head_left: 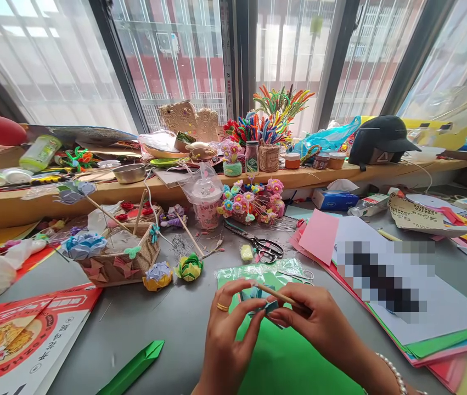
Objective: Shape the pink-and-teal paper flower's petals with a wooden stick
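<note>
My left hand (227, 329), with a gold ring on one finger, pinches a small teal folded paper piece (260, 299) from the left. My right hand (313, 321) holds the same piece from the right and grips a thin wooden stick (276, 295) that lies across it. Both hands hover low over a bright green paper sheet (286, 362) on the grey table, close to my body. Most of the teal piece is hidden by my fingers.
Scissors (264, 247) lie beyond the hands, with a green plastic packet (258, 271) in front of them. A stack of coloured paper (434, 323) is to the right, a basket of paper flowers (113, 255) to the left, a folded green strip (134, 367) near-left. The window ledge is crowded.
</note>
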Tool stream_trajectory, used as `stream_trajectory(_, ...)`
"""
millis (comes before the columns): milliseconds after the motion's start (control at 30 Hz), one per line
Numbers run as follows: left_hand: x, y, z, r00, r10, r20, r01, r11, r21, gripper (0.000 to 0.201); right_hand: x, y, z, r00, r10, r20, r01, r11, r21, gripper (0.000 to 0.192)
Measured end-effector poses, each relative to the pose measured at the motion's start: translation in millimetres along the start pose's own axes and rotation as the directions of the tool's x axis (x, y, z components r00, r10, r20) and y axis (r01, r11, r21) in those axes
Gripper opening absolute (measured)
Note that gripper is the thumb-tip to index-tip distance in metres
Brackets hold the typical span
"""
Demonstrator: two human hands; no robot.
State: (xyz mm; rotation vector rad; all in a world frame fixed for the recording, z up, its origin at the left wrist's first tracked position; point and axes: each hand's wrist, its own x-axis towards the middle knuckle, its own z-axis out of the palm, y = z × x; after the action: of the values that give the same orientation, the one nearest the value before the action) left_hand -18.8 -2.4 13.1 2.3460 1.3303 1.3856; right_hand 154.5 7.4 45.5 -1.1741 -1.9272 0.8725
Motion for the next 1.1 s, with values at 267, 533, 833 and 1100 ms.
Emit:
stream_trajectory(267,-1.1,0.8,2.7,0.998,0.029,-0.058,-0.026,0.998,0.05,0.021,0.3,1.1,2.0,0.998,0.054,0.017,-0.055,0.998,0.042,0.021)
stream_trajectory(533,-0.6,1.4,4.7,0.998,0.038,-0.042,-0.034,0.995,0.089,0.02,3.5,2.0,-1.3,0.984,0.18,0.015,-0.181,0.977,0.118,0.02)
stream_trajectory(833,-1.1,6.7,1.6,0.999,-0.054,0.004,0.054,0.998,0.042,0.014,3.9,0.0,-2.8,0.975,0.215,0.058,-0.222,0.958,0.184,0.017)
stream_trajectory(1100,-2.3,4.2,3.7,1.0,0.013,0.012,-0.014,0.991,0.131,0.014,1.8,-1.4,1.8,1.0,0.0,0.022,0.002,0.997,-0.076,0.016)
